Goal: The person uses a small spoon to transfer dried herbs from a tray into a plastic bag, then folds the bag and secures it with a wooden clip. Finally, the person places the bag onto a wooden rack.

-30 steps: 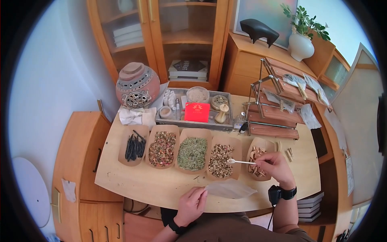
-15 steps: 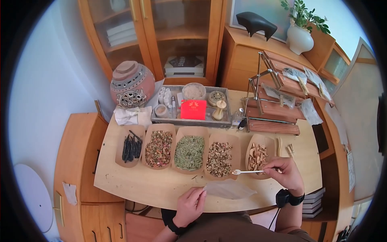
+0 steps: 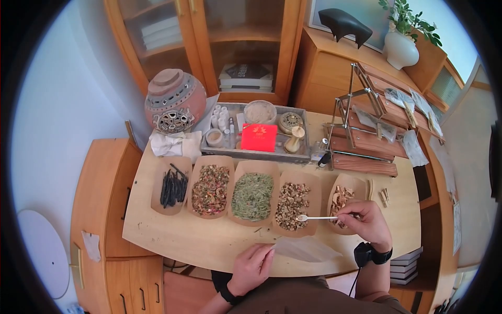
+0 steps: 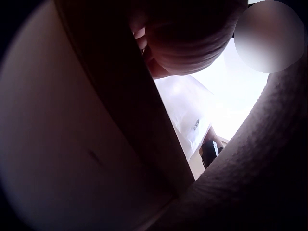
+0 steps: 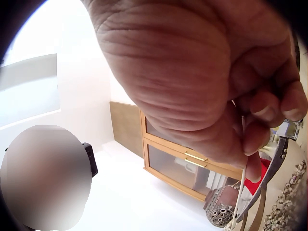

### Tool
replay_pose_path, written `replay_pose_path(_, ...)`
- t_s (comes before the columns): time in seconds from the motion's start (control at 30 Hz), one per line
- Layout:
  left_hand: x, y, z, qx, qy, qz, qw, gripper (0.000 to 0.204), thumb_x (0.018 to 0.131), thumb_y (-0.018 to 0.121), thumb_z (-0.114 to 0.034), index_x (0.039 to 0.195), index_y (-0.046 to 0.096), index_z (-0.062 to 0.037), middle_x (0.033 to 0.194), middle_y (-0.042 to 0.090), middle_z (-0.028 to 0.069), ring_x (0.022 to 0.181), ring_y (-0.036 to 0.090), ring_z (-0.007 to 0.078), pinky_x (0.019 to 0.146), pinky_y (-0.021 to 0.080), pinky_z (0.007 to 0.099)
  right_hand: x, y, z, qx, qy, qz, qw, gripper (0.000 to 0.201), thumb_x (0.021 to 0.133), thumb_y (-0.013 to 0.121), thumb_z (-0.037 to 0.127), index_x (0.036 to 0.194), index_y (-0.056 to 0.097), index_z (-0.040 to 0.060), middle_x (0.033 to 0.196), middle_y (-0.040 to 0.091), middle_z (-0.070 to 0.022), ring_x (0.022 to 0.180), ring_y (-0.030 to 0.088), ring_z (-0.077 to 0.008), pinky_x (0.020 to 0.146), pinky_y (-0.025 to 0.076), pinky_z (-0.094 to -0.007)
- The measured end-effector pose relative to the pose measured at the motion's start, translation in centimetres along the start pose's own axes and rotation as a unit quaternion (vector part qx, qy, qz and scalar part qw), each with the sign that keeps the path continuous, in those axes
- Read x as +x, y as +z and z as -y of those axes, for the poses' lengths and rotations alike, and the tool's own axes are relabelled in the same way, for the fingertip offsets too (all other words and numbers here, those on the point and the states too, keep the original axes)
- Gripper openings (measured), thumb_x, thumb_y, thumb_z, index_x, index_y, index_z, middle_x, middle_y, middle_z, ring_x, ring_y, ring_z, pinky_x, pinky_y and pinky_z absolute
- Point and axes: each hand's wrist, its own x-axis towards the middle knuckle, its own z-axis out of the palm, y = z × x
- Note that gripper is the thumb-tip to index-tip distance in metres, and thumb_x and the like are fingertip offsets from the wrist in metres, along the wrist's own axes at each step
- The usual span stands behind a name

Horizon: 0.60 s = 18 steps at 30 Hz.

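Note:
In the head view my right hand (image 3: 368, 222) pinches the thin handle of a small white spoon (image 3: 319, 217). The spoon's bowl is over the near part of a paper tray (image 3: 312, 194) of chopped tan dried herbs (image 3: 290, 201). My left hand (image 3: 252, 269) pinches one end of a translucent bag (image 3: 308, 249), which lies sideways by the table's near edge. Through the bag (image 4: 180, 103) a small dark speckled patch shows in the left wrist view. Fingers of the right hand (image 5: 183, 67) close on the spoon handle (image 5: 242, 192) in its own wrist view.
Further paper trays hold dark pods (image 3: 173, 187), mixed petals (image 3: 210, 189), green herb (image 3: 252, 196) and pale wood-like slices (image 3: 341, 198). Behind them stands a grey tray (image 3: 235, 153) with bottles and a red box (image 3: 259, 137). A tiered wooden rack (image 3: 366, 141) occupies the right.
The spoon first went right to the edge of the herb tray, then came back left over the herbs. My left hand keeps hold of the bag. The head view shifted slightly.

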Motion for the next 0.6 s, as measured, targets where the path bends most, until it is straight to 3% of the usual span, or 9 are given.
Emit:
replay_pose_path(0.2,0.4,-0.7,0.0,-0.003,-0.008,0.037,0.999,0.007,0.092,0.072,0.001,0.099,0.070,0.0022,0.087,0.071,0.0154,0.070,0.070,0.0285,0.061,0.055,0.0347,1.0,0.5,-0.8,0.020,0.016,0.006,1.000,0.007,0.092,0.073,-0.001,0.098,0.076,-0.0046,0.079,0.065,-0.0041,0.072,0.055,-0.0100,0.065,0.043,-0.0273)
replay_pose_path(0.27,0.2,-0.7,0.1,-0.015,-0.035,0.074,0.997,0.015,0.093,0.070,-0.001,0.108,0.071,0.0006,0.096,0.074,0.0157,0.080,0.072,0.0323,0.070,0.059,0.0383,0.9,0.0,-0.6,0.040,0.032,0.018,0.998,0.008,0.093,0.072,-0.001,0.099,0.076,-0.0050,0.079,0.065,-0.0041,0.072,0.055,-0.0097,0.065,0.043,-0.0268)
replay_pose_path(0.3,0.2,-0.3,0.0,-0.036,-0.026,0.081,0.996,0.015,0.093,0.070,-0.001,0.108,0.071,0.0006,0.096,0.074,0.0157,0.080,0.072,0.0323,0.070,0.059,0.0383,0.5,-0.6,-0.4,0.025,0.042,0.002,0.999,0.008,0.093,0.072,-0.001,0.099,0.076,-0.0050,0.079,0.065,-0.0041,0.072,0.055,-0.0097,0.065,0.043,-0.0268)
replay_pose_path(0.37,0.1,-0.4,0.0,-0.009,-0.042,0.059,0.997,0.014,0.093,0.070,0.000,0.106,0.072,0.0006,0.094,0.073,0.0156,0.078,0.072,0.0315,0.069,0.059,0.0385,0.8,-0.8,-0.2,0.007,-0.017,0.009,1.000,0.009,0.093,0.072,-0.002,0.100,0.076,-0.0053,0.080,0.065,-0.0038,0.073,0.055,-0.0095,0.065,0.043,-0.0264)
replay_pose_path(0.6,-0.3,-0.4,0.7,0.000,-0.035,0.060,0.998,0.014,0.091,0.072,0.000,0.105,0.072,0.0015,0.087,0.071,0.0150,0.069,0.068,0.0305,0.061,0.054,0.0366,-0.2,-1.3,-0.9,0.028,0.015,-0.045,0.998,0.010,0.095,0.070,-0.001,0.102,0.077,-0.0042,0.080,0.067,-0.0032,0.071,0.055,-0.0091,0.065,0.043,-0.0255)
